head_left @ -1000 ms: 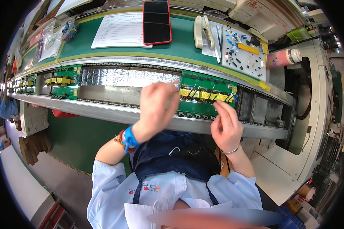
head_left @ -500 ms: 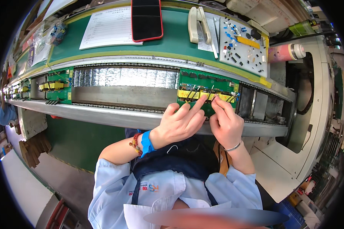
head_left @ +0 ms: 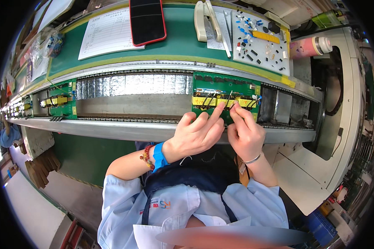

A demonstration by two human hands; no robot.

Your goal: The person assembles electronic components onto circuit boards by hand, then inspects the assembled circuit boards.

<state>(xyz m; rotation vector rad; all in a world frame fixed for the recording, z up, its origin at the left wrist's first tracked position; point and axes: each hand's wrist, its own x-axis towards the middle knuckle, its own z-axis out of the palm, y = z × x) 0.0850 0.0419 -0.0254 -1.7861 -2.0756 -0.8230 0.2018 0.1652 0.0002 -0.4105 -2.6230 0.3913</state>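
Note:
A green circuit board (head_left: pixel 226 79) lies between the rails in front of me, with a row of yellow-wrapped components (head_left: pixel 203 101) and thin black leads standing up from them. My left hand (head_left: pixel 197 135) rests over the board's near edge; its index finger reaches out onto a yellow component, and the other fingers are bent, apparently holding nothing. Close beside that fingertip, my right hand (head_left: pixel 247 130) pinches a short black wire (head_left: pixel 232 106) between thumb and index finger. The fingertips of both hands nearly meet, and the near edge of the board is partly hidden beneath them.
Metal conveyor rails (head_left: pixel 133 124) run left to right, carrying another board (head_left: pixel 62 101) at left. Behind are a printed sheet (head_left: pixel 106 35), a red-cased phone (head_left: pixel 148 23), a cream stapler (head_left: pixel 202 23), tweezers (head_left: pixel 228 31) and a white board of small parts (head_left: pixel 253 50). A pink bottle (head_left: pixel 309 47) lies at right.
The view has shifted slightly, so the things on the bench appear further left. Both hands keep nearly the same pose at the yellow components.

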